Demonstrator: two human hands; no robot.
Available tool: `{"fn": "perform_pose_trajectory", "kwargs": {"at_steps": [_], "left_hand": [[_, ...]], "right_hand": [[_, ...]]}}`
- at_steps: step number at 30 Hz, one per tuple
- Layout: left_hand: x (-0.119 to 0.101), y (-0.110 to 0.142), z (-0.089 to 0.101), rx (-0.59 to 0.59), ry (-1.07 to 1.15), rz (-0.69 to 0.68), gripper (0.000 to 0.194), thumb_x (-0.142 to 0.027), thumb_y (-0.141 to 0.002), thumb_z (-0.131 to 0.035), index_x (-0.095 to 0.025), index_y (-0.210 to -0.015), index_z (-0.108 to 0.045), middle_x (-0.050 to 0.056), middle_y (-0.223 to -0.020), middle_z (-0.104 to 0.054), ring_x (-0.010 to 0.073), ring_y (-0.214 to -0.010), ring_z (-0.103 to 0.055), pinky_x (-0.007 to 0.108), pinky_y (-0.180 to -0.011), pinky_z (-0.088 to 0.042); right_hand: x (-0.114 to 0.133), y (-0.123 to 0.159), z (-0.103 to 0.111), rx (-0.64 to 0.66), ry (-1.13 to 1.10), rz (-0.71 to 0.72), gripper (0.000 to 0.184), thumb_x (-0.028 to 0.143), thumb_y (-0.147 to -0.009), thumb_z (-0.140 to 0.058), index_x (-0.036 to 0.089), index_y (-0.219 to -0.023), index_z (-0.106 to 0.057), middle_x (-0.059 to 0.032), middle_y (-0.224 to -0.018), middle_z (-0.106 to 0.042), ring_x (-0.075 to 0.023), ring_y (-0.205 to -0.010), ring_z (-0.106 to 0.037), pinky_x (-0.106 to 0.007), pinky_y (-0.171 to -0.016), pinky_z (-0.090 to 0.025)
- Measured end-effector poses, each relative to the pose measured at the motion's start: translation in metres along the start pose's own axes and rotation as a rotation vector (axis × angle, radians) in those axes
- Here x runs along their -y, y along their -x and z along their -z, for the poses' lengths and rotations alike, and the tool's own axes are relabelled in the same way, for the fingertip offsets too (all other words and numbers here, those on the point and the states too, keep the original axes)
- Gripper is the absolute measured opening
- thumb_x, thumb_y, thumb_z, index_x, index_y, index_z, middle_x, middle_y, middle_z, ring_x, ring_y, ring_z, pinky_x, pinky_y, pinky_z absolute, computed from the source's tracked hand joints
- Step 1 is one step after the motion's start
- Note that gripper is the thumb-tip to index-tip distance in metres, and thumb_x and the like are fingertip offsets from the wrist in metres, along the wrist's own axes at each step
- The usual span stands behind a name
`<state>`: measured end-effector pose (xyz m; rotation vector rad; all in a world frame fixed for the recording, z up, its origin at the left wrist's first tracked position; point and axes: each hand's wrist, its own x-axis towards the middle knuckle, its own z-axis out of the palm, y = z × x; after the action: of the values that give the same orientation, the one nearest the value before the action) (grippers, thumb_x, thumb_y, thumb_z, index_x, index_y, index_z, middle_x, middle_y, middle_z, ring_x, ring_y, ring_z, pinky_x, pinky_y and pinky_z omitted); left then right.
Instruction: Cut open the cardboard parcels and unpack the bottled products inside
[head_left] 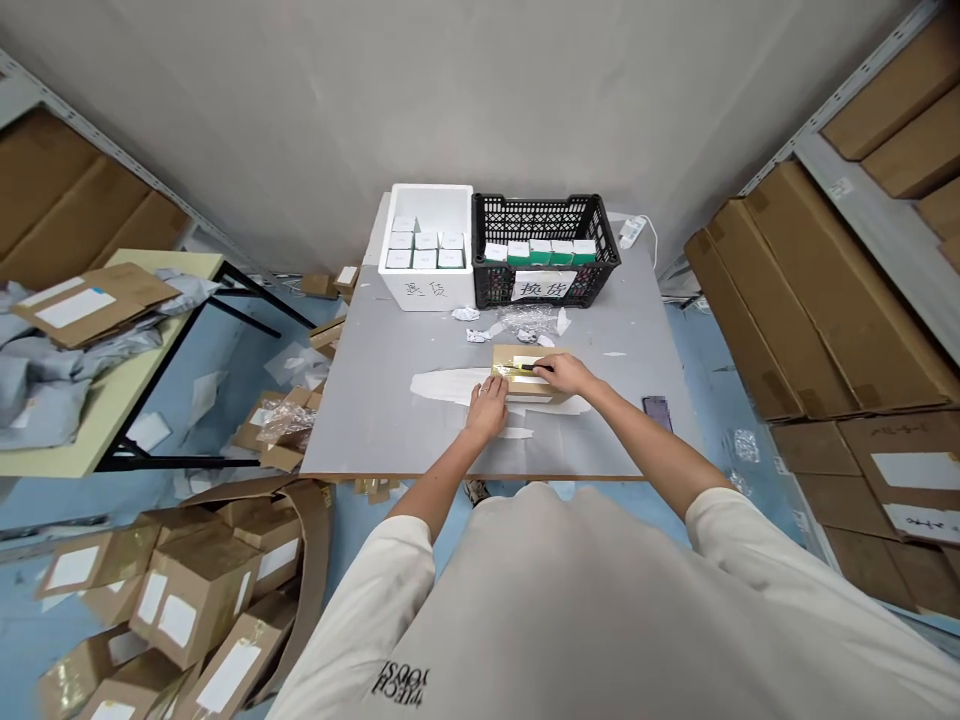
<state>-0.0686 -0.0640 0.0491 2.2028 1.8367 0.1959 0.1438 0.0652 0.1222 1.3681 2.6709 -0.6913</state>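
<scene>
A small taped cardboard box (534,384) lies on the grey table in front of me, over a white scuffed patch. My left hand (488,405) grips its left front corner, fingers curled against the cardboard. In my right hand (564,372) is a utility knife (531,367) with a dark handle, its tip pointing left over the shiny tape on the box's top. Whether the blade has cut into the tape is too small to tell. Just behind the box lie crumpled clear plastic wrap (532,319) and several crumpled paper scraps (478,336).
At the table's back stand a white foam bin (428,295) and a black plastic crate (540,283), both with small boxes inside. A phone (657,412) lies at the right edge. Cartons fill a large open box (315,530) on the left floor; stacked cartons (847,300) line the right.
</scene>
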Motion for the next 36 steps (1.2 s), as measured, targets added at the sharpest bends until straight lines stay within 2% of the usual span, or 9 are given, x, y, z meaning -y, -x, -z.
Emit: {"fn": "perform_pose_trajectory", "kwargs": {"at_steps": [4,9,16,22,27,36], "left_hand": [[0.002,0.003,-0.002,-0.002,0.024,0.008,0.069,-0.016,-0.092,-0.045,-0.015,-0.16,-0.033,0.015,-0.166,-0.035,0.0283,-0.155,-0.027,0.049,-0.124,-0.027],[0.006,0.005,-0.004,-0.021,0.043,-0.01,0.069,-0.017,-0.091,-0.045,-0.013,-0.159,-0.033,0.016,-0.166,-0.036,0.0288,-0.155,-0.027,0.051,-0.123,-0.028],[0.007,0.005,-0.002,-0.019,0.062,-0.012,0.069,-0.016,-0.091,-0.046,-0.013,-0.159,-0.034,0.016,-0.166,-0.036,0.0294,-0.155,-0.027,0.052,-0.123,-0.027],[0.006,0.005,-0.001,-0.017,0.057,-0.015,0.07,-0.017,-0.09,-0.048,-0.014,-0.159,-0.034,0.016,-0.165,-0.037,0.0294,-0.154,-0.028,0.051,-0.123,-0.026],[0.005,0.006,-0.001,-0.027,0.037,-0.012,0.069,-0.016,-0.09,-0.047,-0.013,-0.158,-0.035,0.017,-0.165,-0.038,0.0292,-0.154,-0.029,0.05,-0.122,-0.028],[0.003,0.005,0.002,-0.024,0.008,-0.013,0.07,-0.02,-0.089,-0.05,-0.014,-0.158,-0.035,0.017,-0.164,-0.038,0.0301,-0.153,-0.03,0.049,-0.121,-0.029]], "right_hand": [[0.017,-0.016,0.002,0.056,0.081,-0.01,0.043,0.047,-0.106,-0.041,0.028,-0.12,-0.077,-0.0059,-0.118,-0.077,-0.0244,-0.109,-0.066,-0.028,-0.08,-0.043],[0.025,-0.022,0.004,0.082,0.107,-0.016,0.044,0.047,-0.106,-0.041,0.028,-0.127,-0.075,-0.0055,-0.121,-0.076,-0.0235,-0.107,-0.067,-0.028,-0.079,-0.042],[0.033,-0.026,0.008,0.099,0.167,-0.01,0.042,0.043,-0.104,-0.042,0.026,-0.114,-0.079,-0.0075,-0.111,-0.078,-0.0243,-0.1,-0.068,-0.029,-0.076,-0.043],[0.037,-0.032,0.011,0.116,0.181,-0.057,0.039,0.044,-0.102,-0.047,0.026,-0.116,-0.079,-0.0086,-0.113,-0.078,-0.0259,-0.101,-0.068,-0.029,-0.077,-0.044],[0.037,-0.031,0.014,0.129,0.199,-0.037,0.038,0.043,-0.102,-0.047,0.026,-0.116,-0.079,-0.0092,-0.113,-0.078,-0.0259,-0.102,-0.068,-0.029,-0.079,-0.044],[0.042,-0.032,0.006,0.098,0.219,-0.062,0.039,0.041,-0.103,-0.045,0.025,-0.113,-0.079,-0.0109,-0.114,-0.078,-0.0263,-0.105,-0.069,-0.031,-0.081,-0.047]]}}
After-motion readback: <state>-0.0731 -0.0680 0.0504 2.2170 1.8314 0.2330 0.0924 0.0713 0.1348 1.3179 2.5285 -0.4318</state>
